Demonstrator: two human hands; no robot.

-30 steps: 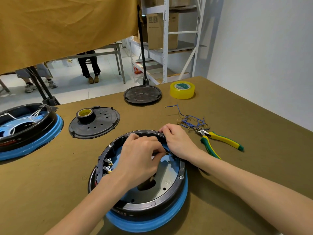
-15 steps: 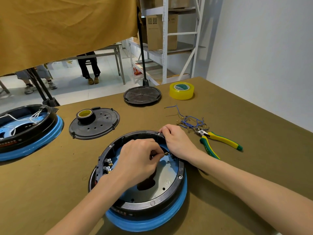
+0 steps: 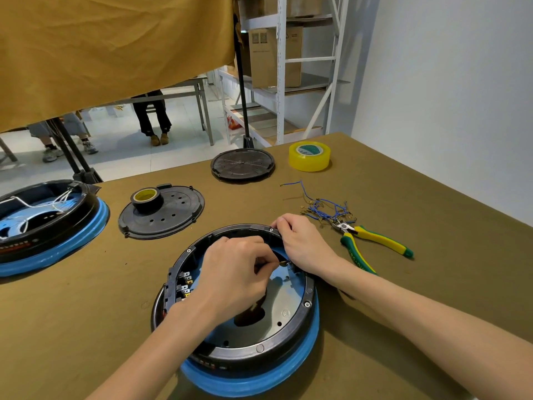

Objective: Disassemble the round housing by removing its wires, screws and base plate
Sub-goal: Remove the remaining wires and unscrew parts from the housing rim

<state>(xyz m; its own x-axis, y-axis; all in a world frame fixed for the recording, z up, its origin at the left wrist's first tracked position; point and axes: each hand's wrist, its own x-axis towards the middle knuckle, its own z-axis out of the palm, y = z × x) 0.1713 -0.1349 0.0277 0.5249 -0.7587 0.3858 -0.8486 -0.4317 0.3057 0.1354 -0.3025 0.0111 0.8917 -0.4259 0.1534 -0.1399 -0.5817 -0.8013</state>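
Note:
The round housing [image 3: 300, 316], black with a blue lower ring, lies open on the table in front of me. Its metal base plate [image 3: 277, 310] shows inside, and a row of terminals [image 3: 184, 284] lines the left inner wall. My left hand [image 3: 230, 275] reaches into the housing, fingers curled, pinching a small brass-tipped wire end [image 3: 284, 263] near the right inner wall. My right hand [image 3: 302, 243] grips the far right rim of the housing. A bundle of removed blue wires [image 3: 326, 210] lies on the table to the right.
Yellow-green pliers [image 3: 372, 243] lie right of the housing beside the wires. A black cover plate [image 3: 164, 212] carrying a black tape roll [image 3: 145, 199] sits behind, another black disc [image 3: 242, 164] and yellow tape [image 3: 309, 155] farther back. A second housing [image 3: 43, 223] stands at the left edge.
My left hand has shifted slightly down and right inside the housing, its fingertips closing on the wire end. My right hand keeps its hold on the rim.

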